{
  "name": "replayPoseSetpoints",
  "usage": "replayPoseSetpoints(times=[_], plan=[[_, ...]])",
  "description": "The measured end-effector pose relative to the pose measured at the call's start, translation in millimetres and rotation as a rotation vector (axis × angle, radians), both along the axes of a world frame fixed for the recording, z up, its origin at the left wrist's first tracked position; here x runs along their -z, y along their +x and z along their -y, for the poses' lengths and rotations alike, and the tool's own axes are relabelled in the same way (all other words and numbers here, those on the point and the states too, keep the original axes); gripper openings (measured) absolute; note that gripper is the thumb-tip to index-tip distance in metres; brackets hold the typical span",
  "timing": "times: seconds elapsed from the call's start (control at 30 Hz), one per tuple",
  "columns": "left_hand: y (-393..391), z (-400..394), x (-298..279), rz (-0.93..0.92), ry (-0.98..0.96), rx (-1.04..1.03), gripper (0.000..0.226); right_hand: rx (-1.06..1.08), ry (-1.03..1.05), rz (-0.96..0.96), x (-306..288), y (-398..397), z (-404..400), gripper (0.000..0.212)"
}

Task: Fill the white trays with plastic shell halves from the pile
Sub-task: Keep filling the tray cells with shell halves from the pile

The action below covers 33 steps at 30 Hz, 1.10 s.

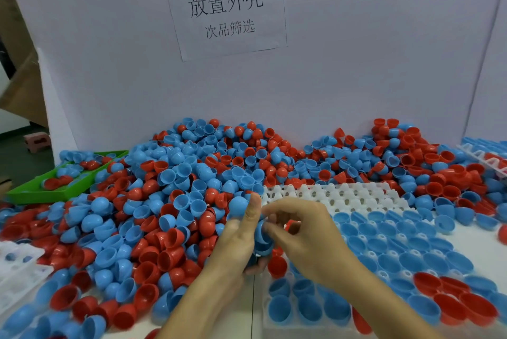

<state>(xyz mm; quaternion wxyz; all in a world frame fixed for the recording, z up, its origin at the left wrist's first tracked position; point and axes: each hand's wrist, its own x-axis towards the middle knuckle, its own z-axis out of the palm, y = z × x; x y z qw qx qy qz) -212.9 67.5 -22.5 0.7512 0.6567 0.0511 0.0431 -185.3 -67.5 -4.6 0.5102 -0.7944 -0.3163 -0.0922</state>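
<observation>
Blue plastic shell halves (264, 237): nested stack gripped in left hand (238, 240).
Right hand (301, 231): fingertips pinch top half.
White moulded plastic tray (337, 194): far rows unfilled.
Advice: peel singly, seat hollow-up.

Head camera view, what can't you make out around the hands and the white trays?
- Blue shells between the hands: the left hand and right hand cover them, so their count is unclear.
- White tray: the right forearm hides its middle pockets; the near end is blurred and partly cut off by the bottom edge.
- Left tray: cut off by the left edge.
- Green bin: its contents are too small to count.
</observation>
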Motion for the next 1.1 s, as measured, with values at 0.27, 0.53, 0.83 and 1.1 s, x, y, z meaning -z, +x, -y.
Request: replayPoseSetpoints(times=[0.27, 0.53, 0.83, 1.1], plan=[[5, -6, 1, -0.059, -0.109, -0.035, 0.070, 0.052, 0.172, -0.110, -5, 6, 7, 0.028], [2, -5, -3, -0.105, -0.201, 0.020, 0.080, 0.043, 0.155, -0.085, -6, 8, 9, 0.045], [-3, -5, -7, -0.033, -0.264, 0.064, 0.068, 0.072, 0.105, -0.049, -3, 8, 7, 0.046], [-2, -8, -5, 0.019, -0.219, 0.026, 0.028, 0.156, 0.152, -0.101, -2, 11, 8, 0.013]])
